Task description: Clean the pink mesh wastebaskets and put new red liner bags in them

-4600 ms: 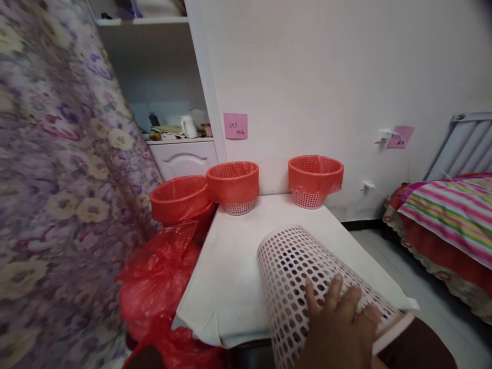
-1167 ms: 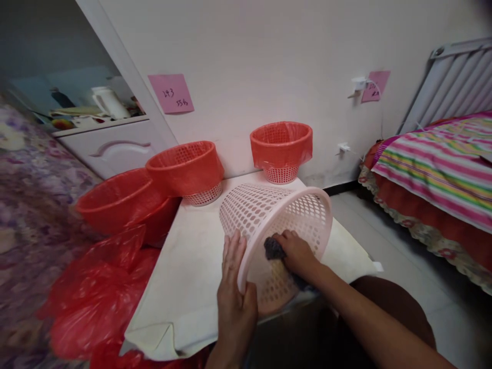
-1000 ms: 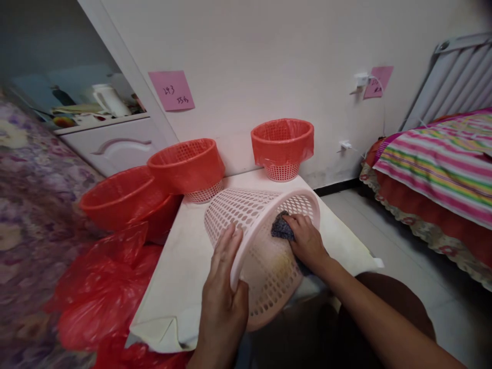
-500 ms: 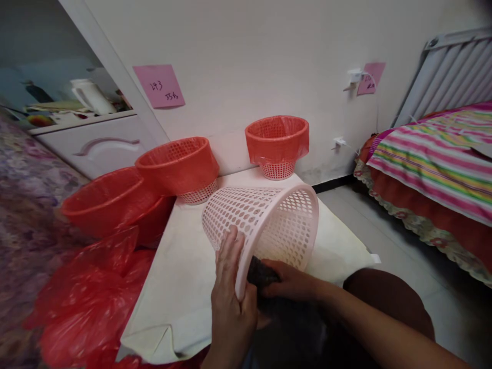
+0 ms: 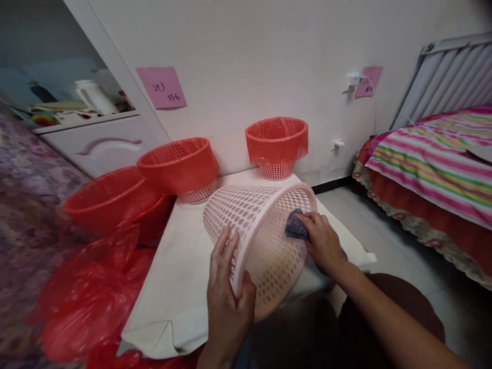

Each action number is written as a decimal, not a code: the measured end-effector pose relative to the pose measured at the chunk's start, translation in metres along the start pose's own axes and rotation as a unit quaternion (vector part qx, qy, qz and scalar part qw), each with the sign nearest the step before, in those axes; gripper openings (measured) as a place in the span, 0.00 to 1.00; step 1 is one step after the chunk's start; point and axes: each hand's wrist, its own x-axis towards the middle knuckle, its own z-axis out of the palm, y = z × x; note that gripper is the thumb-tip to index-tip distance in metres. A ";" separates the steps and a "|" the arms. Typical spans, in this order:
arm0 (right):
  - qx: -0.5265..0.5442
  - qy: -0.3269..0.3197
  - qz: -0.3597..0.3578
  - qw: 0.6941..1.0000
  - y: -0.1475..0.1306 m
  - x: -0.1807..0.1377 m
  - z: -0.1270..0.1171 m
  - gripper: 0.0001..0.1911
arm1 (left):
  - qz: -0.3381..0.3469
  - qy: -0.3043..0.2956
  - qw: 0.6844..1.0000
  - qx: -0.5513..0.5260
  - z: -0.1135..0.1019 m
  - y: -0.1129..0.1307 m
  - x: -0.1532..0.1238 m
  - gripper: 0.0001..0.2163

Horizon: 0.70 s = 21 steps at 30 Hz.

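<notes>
A pale pink perforated plastic basket [image 5: 246,215] lies on its side on the white-covered table [image 5: 184,287], its mouth turned toward me. My left hand [image 5: 226,302] grips the near rim of the basket, fingers outside and thumb inside. My right hand [image 5: 323,241] reaches into the mouth and presses a dark grey-blue cloth [image 5: 295,225] against the inner wall near the upper right rim.
Two baskets lined with red bags [image 5: 277,143] [image 5: 179,166] stand at the table's far edge by the wall. A third red-lined basket [image 5: 107,200] and loose red bags [image 5: 88,302] lie to the left. A bed with a striped cover [image 5: 434,159] stands on the right.
My right hand with the cloth has moved from the basket's lower near rim up to the upper right inner wall. The left hand keeps its hold on the rim.
</notes>
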 end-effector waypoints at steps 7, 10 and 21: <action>0.088 -0.153 -0.006 0.984 -0.012 -0.013 0.019 0.35 | -0.051 0.025 0.997 -0.042 0.044 -0.015 -0.038 0.38; 0.315 -0.236 -0.022 0.919 -0.031 -0.019 0.018 0.26 | -0.080 0.043 0.993 -0.070 0.057 -0.014 -0.041 0.39; 0.224 0.021 -0.068 0.972 -0.033 0.004 0.020 0.30 | -0.073 -0.007 0.991 -0.114 0.021 0.019 -0.038 0.31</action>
